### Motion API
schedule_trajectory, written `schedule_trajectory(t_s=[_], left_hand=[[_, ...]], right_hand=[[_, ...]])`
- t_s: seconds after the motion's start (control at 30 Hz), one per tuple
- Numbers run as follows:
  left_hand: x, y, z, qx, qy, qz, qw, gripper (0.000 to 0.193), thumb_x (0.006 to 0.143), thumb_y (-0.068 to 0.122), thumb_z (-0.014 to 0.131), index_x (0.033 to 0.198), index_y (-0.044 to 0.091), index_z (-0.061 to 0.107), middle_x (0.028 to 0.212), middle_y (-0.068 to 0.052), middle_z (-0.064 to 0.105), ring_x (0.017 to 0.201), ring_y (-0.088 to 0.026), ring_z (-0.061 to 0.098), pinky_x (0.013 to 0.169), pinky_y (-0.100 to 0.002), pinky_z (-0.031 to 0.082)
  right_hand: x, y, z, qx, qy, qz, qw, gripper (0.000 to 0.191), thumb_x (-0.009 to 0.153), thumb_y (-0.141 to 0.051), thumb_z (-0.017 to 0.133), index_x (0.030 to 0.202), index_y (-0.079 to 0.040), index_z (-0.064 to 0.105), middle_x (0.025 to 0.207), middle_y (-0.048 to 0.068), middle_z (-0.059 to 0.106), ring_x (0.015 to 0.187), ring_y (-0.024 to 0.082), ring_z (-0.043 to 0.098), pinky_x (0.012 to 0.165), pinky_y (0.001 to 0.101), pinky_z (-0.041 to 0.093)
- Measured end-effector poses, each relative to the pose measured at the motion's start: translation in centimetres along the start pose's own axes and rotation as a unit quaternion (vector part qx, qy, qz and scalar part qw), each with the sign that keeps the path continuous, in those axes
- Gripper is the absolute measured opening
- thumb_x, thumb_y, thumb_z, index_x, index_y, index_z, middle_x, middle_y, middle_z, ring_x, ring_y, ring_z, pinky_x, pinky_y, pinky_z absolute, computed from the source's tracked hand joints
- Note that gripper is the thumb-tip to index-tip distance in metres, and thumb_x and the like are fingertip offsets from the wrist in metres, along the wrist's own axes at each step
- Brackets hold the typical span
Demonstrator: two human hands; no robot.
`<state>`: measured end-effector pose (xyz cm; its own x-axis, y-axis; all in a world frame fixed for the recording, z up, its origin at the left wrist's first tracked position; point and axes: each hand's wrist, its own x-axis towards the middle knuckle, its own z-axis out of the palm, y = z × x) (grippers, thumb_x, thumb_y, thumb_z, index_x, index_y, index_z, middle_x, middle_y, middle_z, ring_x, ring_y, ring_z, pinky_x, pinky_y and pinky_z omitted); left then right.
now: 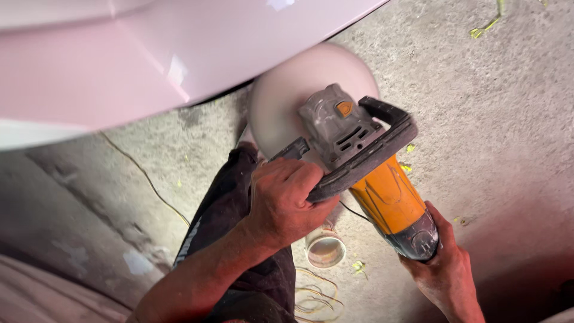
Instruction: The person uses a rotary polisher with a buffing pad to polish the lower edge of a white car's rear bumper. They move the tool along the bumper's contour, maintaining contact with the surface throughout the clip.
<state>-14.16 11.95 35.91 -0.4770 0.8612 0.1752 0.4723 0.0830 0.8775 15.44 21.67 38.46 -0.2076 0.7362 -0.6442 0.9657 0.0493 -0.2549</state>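
Left hand (286, 200) is clenched tight around the black loop handle (365, 158) of the polisher (365, 161), fingers curled over the bar near the middle of the frame, knuckles up. Right hand (445, 269) sits at the lower right, wrapped around the dark tail end of the orange body (391, 200); the fingers grip it from underneath, so you mostly see the thumb and the back of the hand.

The polisher runs diagonally from lower right up to centre. Its grey gear head (335, 122) carries a big round white foam pad (299, 90), and the top edge of that pad tucks right under the lower edge of the glossy pale pink car panel (149, 60), which fills the upper left. Can't tell for sure whether the pad is actually touching the panel.

Room-wise: open bare concrete floor (490, 107) all over the right and upper right of the frame, with a few yellow-green scraps scattered on it. The left side is tighter, with the panel overhead and the person's dark trouser leg (239, 215) right below the pad.

A small round tub (325, 248) stands on the floor between the two forearms, just under the polisher body. It's open, with a pale inside, but what's in it I can't make out. A thin tangle of wire (317, 296) lies just below it at the bottom edge.
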Motion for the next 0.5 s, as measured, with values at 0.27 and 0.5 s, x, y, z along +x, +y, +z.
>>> schedule_trajectory(t_s=[0.27,0.5], left_hand=[[1.9,-0.3,0.8,-0.02,-0.048,0.008,0.999,0.035,0.069,0.011,0.089,0.083,0.007,0.057,0.078,-0.007,0.065,0.071,-0.03,0.067,0.064,-0.042,0.051],[3.9,0.2,1.5,-0.03,-0.077,0.013,0.996,0.034,0.072,0.011,0.088,0.081,0.009,0.055,0.075,-0.006,0.063,0.069,-0.029,0.065,0.064,-0.042,0.05]], right_hand=[[0.2,0.4,-0.1,0.014,0.007,0.022,1.0,0.103,0.061,-0.011,0.086,0.154,-0.018,0.042,0.112,0.015,0.076,0.104,0.03,0.075,0.088,0.0396,0.058],[-0.3,0.8,-0.7,0.003,0.027,0.051,0.998,0.103,0.063,-0.015,0.088,0.156,-0.016,0.042,0.113,0.02,0.074,0.106,0.033,0.074,0.091,0.0417,0.057]])
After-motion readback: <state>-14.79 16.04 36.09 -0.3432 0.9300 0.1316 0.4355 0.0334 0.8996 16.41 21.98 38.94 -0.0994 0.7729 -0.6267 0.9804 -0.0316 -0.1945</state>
